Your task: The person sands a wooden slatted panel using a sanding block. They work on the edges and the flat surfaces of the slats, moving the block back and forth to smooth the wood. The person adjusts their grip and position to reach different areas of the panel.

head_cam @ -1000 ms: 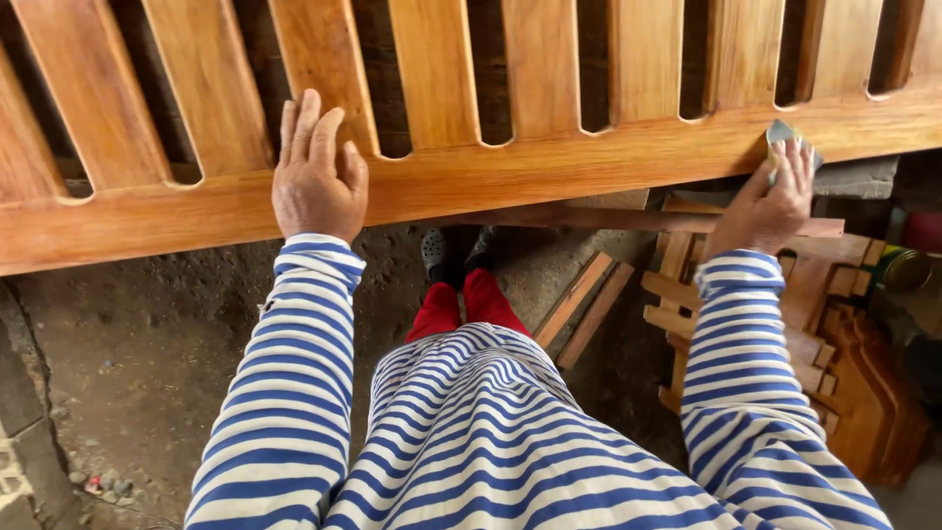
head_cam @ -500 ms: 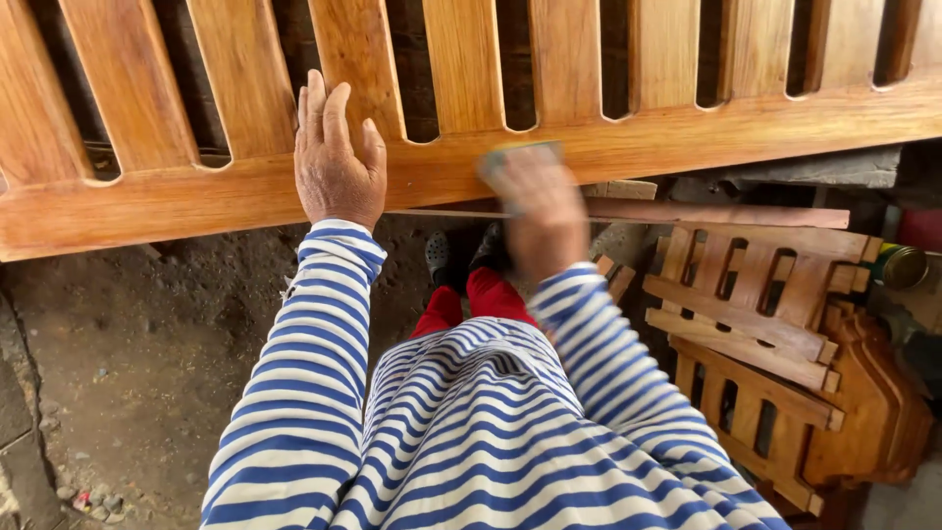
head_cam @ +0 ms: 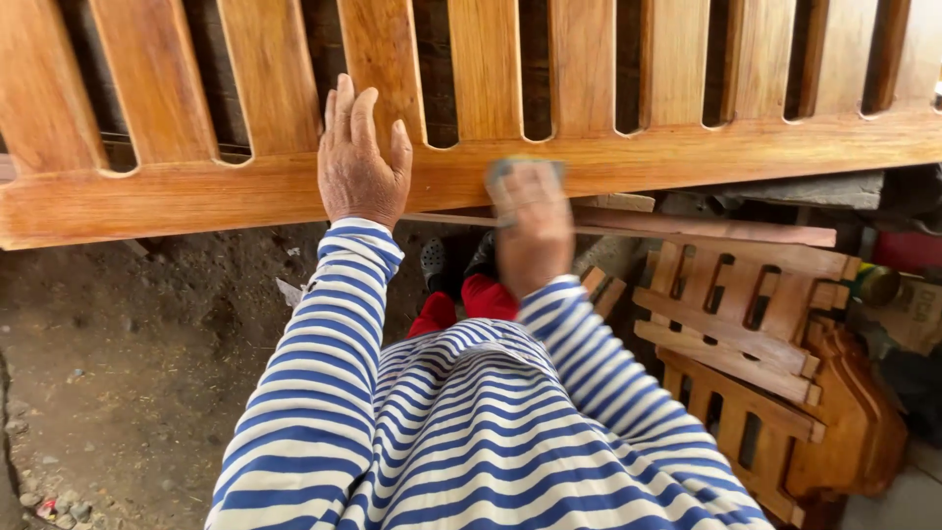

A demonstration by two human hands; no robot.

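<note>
A large slatted wooden panel (head_cam: 687, 157) of orange-brown timber spans the top of the head view. My left hand (head_cam: 360, 162) lies flat on its bottom rail, fingers spread up onto a slat. My right hand (head_cam: 533, 231) is blurred with motion and presses a grey piece of sandpaper (head_cam: 525, 169) against the lower rail, right of the left hand. Both arms wear blue-and-white striped sleeves. My red trousers and dark shoes (head_cam: 434, 260) show below the rail.
Smaller slatted wooden pieces (head_cam: 746, 334) are stacked on the ground at the right, with a curved wooden part (head_cam: 854, 432) beside them. A long wooden strip (head_cam: 706, 228) lies under the panel. Bare dirt floor (head_cam: 128, 353) fills the left side.
My right hand slid the sandpaper along the rail from the far right to the middle, close to my left hand. The left hand stayed on the rail.
</note>
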